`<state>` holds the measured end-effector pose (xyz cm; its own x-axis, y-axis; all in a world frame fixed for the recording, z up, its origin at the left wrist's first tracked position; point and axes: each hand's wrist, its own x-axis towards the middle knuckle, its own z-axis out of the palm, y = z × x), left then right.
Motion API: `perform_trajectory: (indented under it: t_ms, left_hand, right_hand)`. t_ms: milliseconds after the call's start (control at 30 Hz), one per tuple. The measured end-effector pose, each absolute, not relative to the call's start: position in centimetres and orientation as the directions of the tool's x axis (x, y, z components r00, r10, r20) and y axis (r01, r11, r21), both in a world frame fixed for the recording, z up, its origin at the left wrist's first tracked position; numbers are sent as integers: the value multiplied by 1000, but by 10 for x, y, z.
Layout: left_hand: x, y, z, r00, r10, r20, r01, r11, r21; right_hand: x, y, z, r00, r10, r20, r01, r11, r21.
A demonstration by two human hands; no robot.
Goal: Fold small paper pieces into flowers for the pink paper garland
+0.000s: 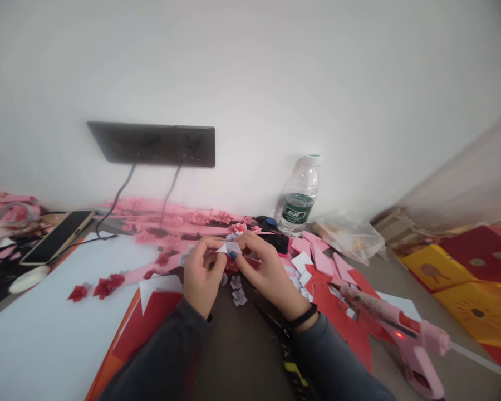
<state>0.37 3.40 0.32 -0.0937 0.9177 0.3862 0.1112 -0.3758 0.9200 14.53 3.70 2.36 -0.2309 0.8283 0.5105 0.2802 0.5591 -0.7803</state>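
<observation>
Between the fingertips of both hands is a small folded piece of white paper (229, 248), pinched from either side. My left hand (202, 273) grips its left edge, fingers curled behind it. From the other side my right hand (269, 273), with a black band at the wrist, presses its thumb on the paper. Just below the hands lie several small pale folded paper flowers (239, 296) on the dark tabletop. Under my right forearm sits a dark tool with yellow-green marks (294, 370), partly hidden.
A pink glue gun (394, 320) with a lit red light lies at right on red paper (357, 351). Behind stand a water bottle (298, 209) and a phone (278, 243). Pink paper flowers (221, 216) line the wall; a large white sheet (45, 334) covers the left. Yellow boxes (463, 303) stand far right.
</observation>
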Motion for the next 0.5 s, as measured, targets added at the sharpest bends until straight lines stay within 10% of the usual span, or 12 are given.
perform_trajectory:
  t_ms: [500]
  left_hand:
    - [2,40,-3,9,975,223,-111,-221,969]
  right_hand:
    - [151,38,23,-277,852,444,189,502,-844]
